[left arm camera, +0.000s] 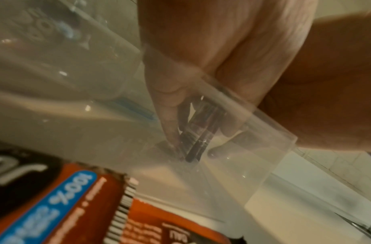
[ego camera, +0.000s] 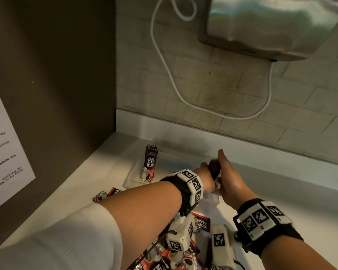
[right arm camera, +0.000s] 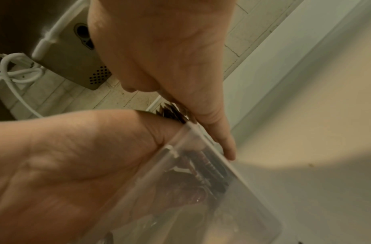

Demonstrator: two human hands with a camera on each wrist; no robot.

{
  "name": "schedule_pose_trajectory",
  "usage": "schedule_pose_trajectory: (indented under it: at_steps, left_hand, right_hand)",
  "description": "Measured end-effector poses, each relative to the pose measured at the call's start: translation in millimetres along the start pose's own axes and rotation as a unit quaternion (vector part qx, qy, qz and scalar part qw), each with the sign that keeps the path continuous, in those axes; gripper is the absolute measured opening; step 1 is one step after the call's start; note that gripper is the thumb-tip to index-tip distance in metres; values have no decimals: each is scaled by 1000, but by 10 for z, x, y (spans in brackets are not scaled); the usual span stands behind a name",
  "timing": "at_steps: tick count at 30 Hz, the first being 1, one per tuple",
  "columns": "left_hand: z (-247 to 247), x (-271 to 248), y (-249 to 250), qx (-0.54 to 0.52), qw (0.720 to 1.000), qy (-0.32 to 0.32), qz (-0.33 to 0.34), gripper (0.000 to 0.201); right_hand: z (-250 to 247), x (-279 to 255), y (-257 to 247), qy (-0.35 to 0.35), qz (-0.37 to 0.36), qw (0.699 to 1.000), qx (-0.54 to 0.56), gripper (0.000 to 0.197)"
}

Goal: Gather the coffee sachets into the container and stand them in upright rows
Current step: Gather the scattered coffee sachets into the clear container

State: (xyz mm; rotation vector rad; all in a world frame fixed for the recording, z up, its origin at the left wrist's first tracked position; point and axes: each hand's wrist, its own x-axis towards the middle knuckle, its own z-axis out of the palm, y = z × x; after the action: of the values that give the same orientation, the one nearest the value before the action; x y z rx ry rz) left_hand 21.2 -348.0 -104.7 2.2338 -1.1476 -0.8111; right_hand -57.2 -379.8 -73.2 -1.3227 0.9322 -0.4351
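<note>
A clear plastic container lies on the white counter. One red-and-black coffee sachet stands upright at its left end. At the right end my left hand reaches into the container and pinches a small bundle of sachets upright. In the left wrist view its fingers run down beside the bundle. My right hand is open, and its straight fingers lie along the outside of the container's end wall. Loose sachets lie on the counter to the left, and a pile lies under my forearms.
A dark cabinet side with a printed notice closes off the left. The brick wall behind carries a metal appliance and a looping white cable. A loose sachet lies just in front of the container.
</note>
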Motion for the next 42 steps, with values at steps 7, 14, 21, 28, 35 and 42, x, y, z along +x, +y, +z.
schedule_pose_trajectory:
  at_steps: [7, 14, 21, 28, 35, 42]
  left_hand:
    - [-55, -71, 17, -15, 1000, 6, -6, 71]
    - [-131, -154, 31, -23, 1000, -2, -8, 80]
    - [-608, -623, -69, 6, 999, 15, 49, 81]
    - [-1048, -1418, -550, 147, 983, 59, 90, 50]
    - [-981, -2081, -1106, 250, 968, -28, 7, 24]
    - [-909, -2384, -1427, 281, 958, -56, -24, 48]
  right_hand:
    - [-44, -25, -14, 6, -5, 1000, -16, 68]
    - [-97, -97, -69, 22, -26, 999, -29, 64]
    - [-275, -337, -238, 97, -146, 978, -109, 40]
    - [-479, -809, -198, -71, -249, 894, -366, 7]
    - [-462, -909, 293, -302, -186, 656, -666, 52]
    - [-397, -878, 525, -266, -230, 594, -723, 45]
